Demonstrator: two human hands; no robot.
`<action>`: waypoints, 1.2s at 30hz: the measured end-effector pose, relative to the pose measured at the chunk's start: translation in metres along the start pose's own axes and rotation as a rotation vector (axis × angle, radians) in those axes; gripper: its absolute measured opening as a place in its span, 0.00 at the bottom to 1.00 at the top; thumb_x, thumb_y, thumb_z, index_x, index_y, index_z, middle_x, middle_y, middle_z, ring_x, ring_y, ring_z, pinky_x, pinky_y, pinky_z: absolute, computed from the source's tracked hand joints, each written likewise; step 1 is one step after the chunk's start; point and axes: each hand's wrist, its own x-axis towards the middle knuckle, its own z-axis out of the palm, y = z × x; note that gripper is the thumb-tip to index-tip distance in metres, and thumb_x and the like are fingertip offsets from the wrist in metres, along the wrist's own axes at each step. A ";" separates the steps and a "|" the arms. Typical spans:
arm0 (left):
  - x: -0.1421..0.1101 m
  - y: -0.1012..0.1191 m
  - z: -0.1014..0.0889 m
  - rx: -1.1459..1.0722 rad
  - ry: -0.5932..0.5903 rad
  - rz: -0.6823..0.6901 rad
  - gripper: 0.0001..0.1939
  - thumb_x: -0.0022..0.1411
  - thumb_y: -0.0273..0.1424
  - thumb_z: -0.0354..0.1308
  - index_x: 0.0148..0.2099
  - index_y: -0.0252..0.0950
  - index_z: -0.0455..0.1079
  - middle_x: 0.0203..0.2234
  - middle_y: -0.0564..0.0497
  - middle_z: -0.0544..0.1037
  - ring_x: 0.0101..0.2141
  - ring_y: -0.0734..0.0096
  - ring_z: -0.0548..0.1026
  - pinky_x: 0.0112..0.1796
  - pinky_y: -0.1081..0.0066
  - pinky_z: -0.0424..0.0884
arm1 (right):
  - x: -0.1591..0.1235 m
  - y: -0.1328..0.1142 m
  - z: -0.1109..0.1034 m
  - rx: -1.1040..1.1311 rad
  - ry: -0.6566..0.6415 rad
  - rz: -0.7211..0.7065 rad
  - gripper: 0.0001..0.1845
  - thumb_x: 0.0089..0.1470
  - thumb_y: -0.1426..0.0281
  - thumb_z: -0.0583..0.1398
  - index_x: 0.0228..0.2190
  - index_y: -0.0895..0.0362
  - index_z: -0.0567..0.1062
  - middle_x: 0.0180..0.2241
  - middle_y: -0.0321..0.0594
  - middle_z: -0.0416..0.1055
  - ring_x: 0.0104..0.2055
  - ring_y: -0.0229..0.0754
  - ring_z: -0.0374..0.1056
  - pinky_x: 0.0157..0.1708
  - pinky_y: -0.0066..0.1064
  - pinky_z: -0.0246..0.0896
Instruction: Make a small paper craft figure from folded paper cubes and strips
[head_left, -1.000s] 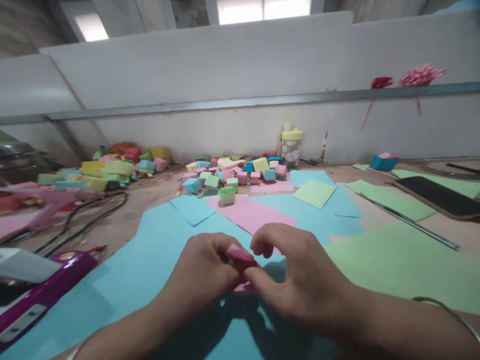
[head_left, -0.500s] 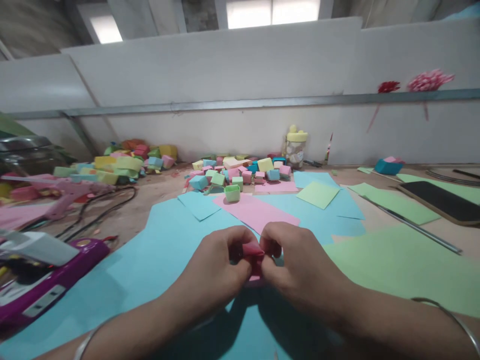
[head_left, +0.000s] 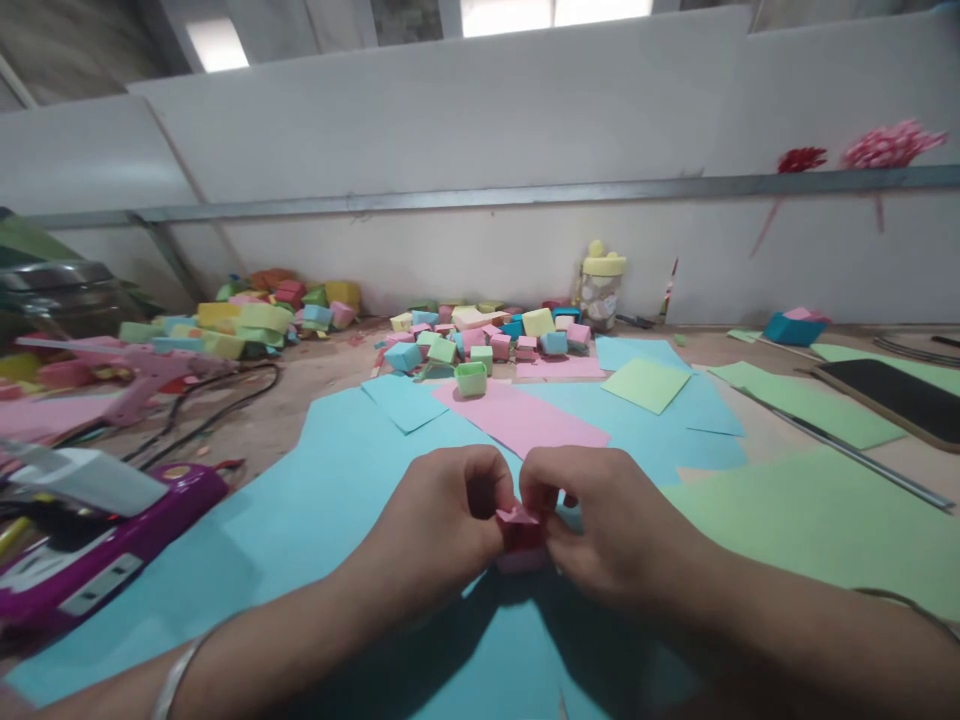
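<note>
Head view. I have both hands at the lower centre of the frame, with a small pink paper box (head_left: 523,562) between them. The box is open toward the camera, and a thin flap projects at its upper edge. Large blue paper (head_left: 277,520) lies beneath; I cannot tell whether the box touches it.

Left hand (head_left: 448,512): thumb and forefinger pinch the left side of the box near the flap. Right hand (head_left: 611,515): thumb and forefinger pinch at the upper right corner; I cannot tell whether flap or wall is between the tips. The remaining fingers of both hands are curled and largely hidden.

Handling. I judge the box to be very light, of thin paper, stiffer along its creases and soft across the flat walls. Grip should be adequate, since paper is seldom slippery. It is fragile: excess pressure could crush a wall or open a fold. Take hold at the corners or the upper edge, thumb on one face and fingertip on the other, using light force.

Surroundings. A pink sheet (head_left: 525,418) lies just beyond the hands, with a green box (head_left: 471,380) at its far end. At upper centre, a pile of small boxes (head_left: 442,350) sits on the counter (head_left: 326,355). A purple power strip (head_left: 112,560) occupies the lower left.
</note>
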 end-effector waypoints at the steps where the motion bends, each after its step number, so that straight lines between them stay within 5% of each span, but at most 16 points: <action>1: -0.001 0.001 0.000 0.005 -0.007 0.006 0.04 0.44 0.24 0.55 0.22 0.36 0.62 0.18 0.57 0.69 0.23 0.74 0.66 0.24 0.76 0.61 | 0.000 -0.001 -0.002 0.004 -0.012 -0.022 0.12 0.37 0.83 0.54 0.23 0.56 0.69 0.24 0.30 0.69 0.26 0.34 0.61 0.26 0.24 0.54; 10: -0.004 0.001 0.001 0.130 0.012 0.040 0.04 0.43 0.24 0.56 0.20 0.36 0.64 0.17 0.57 0.69 0.23 0.73 0.67 0.25 0.75 0.62 | 0.001 -0.011 -0.015 -0.060 -0.116 0.015 0.12 0.40 0.81 0.55 0.24 0.54 0.74 0.24 0.32 0.73 0.26 0.35 0.65 0.26 0.26 0.55; 15: -0.005 0.002 0.000 0.188 0.037 0.121 0.05 0.43 0.26 0.58 0.20 0.36 0.66 0.18 0.56 0.70 0.23 0.73 0.67 0.25 0.76 0.63 | 0.002 -0.010 -0.016 -0.005 -0.156 0.162 0.10 0.44 0.77 0.54 0.20 0.55 0.74 0.20 0.31 0.71 0.24 0.34 0.64 0.25 0.25 0.56; 23: -0.012 -0.001 -0.003 0.406 0.223 0.624 0.09 0.50 0.21 0.50 0.22 0.37 0.63 0.22 0.55 0.70 0.24 0.77 0.68 0.25 0.77 0.61 | -0.003 -0.016 -0.018 -0.128 -0.081 0.197 0.04 0.45 0.72 0.58 0.23 0.53 0.72 0.22 0.31 0.71 0.24 0.36 0.64 0.21 0.26 0.55; 30: -0.012 -0.004 0.001 0.557 0.315 0.667 0.10 0.52 0.21 0.49 0.21 0.36 0.62 0.21 0.55 0.68 0.23 0.77 0.65 0.24 0.76 0.58 | -0.006 -0.016 -0.013 -0.156 -0.111 0.171 0.10 0.47 0.75 0.56 0.23 0.52 0.76 0.20 0.33 0.71 0.21 0.36 0.64 0.20 0.26 0.53; 36: -0.010 -0.004 0.005 0.435 0.215 0.603 0.09 0.50 0.20 0.47 0.22 0.37 0.60 0.23 0.53 0.67 0.25 0.74 0.66 0.25 0.74 0.61 | -0.004 -0.013 -0.010 -0.136 -0.060 0.125 0.10 0.45 0.77 0.56 0.19 0.55 0.75 0.18 0.32 0.70 0.20 0.33 0.61 0.19 0.25 0.50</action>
